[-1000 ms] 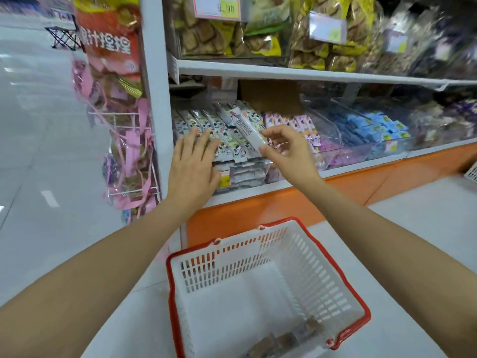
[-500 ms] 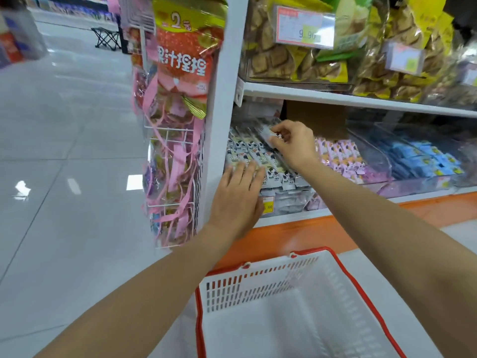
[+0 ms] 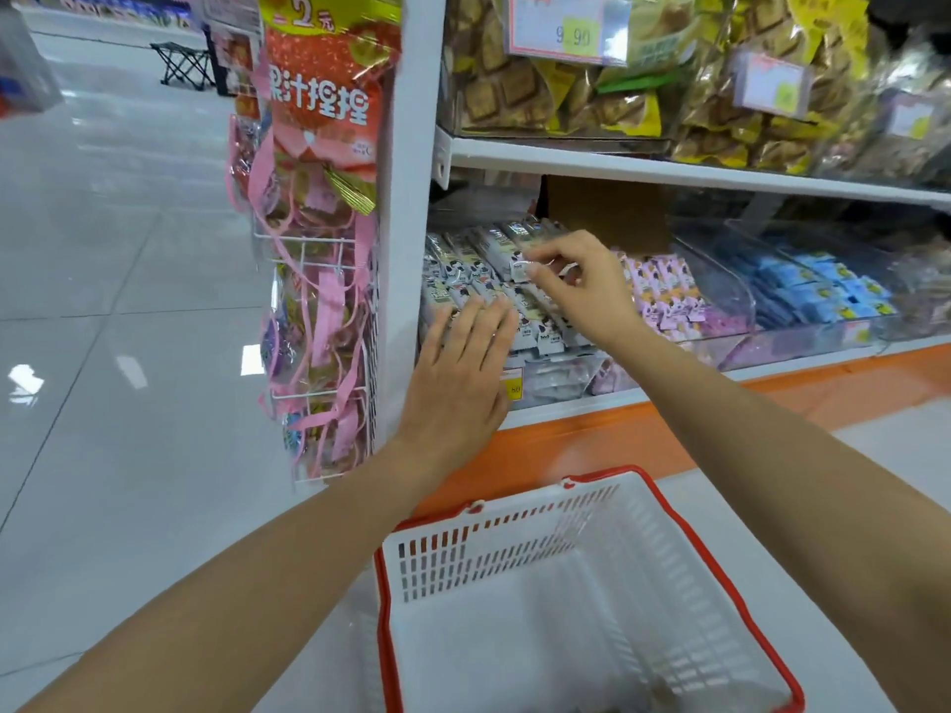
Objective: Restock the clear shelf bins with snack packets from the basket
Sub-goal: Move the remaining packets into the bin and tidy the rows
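Observation:
The leftmost clear shelf bin (image 3: 556, 388) holds rows of white cow-print snack packets (image 3: 463, 265). My left hand (image 3: 458, 378) lies flat on the front rows, fingers straight. My right hand (image 3: 581, 285) reaches over the back rows with fingers curled, thumb and forefinger pinching the end of one white packet (image 3: 517, 265) lying among the others. The white basket (image 3: 514, 548) with a red rim sits on the floor below my arms. Its bottom is mostly hidden at the frame edge.
To the right are clear bins of pink packets (image 3: 664, 295) and blue packets (image 3: 818, 285). Yellow biscuit bags (image 3: 566, 90) fill the upper shelf. Pink snack strips hang on a wire rack (image 3: 319, 311) at the shelf's left end. Shiny aisle floor stretches left.
My right hand carried the white packet from in front of the bin down onto the back rows. My left hand slid toward the front rows. The view moved closer to the shelf.

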Demonstrator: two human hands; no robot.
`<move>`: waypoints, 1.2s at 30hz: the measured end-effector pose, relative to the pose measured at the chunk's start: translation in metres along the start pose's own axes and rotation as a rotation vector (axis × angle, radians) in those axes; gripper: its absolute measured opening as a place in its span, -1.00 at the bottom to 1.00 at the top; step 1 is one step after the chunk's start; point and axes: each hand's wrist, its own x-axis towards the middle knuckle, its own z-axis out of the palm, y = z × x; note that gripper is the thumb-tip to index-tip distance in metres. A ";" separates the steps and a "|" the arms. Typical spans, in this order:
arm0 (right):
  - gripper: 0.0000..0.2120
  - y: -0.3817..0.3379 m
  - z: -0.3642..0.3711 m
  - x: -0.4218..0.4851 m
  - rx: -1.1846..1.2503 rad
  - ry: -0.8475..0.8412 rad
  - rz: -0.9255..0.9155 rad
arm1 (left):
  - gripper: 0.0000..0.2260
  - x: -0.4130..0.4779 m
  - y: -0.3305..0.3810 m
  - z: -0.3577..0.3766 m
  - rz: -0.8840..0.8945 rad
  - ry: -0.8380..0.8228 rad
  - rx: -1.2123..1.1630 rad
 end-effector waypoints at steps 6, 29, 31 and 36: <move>-0.91 0.026 -0.020 -0.084 0.172 -0.055 0.039 | -0.60 -0.025 0.034 0.024 0.157 0.134 -0.106; -0.77 0.175 0.121 -0.372 -0.187 -1.504 0.491 | -0.27 -0.157 0.041 0.158 0.139 -0.648 0.081; -0.80 0.180 0.127 -0.381 -0.233 -1.546 0.491 | -0.27 -0.159 0.042 0.161 0.142 -0.639 0.108; -0.73 0.180 0.128 -0.382 -0.191 -1.540 0.582 | -0.28 -0.160 0.044 0.161 0.125 -0.646 0.121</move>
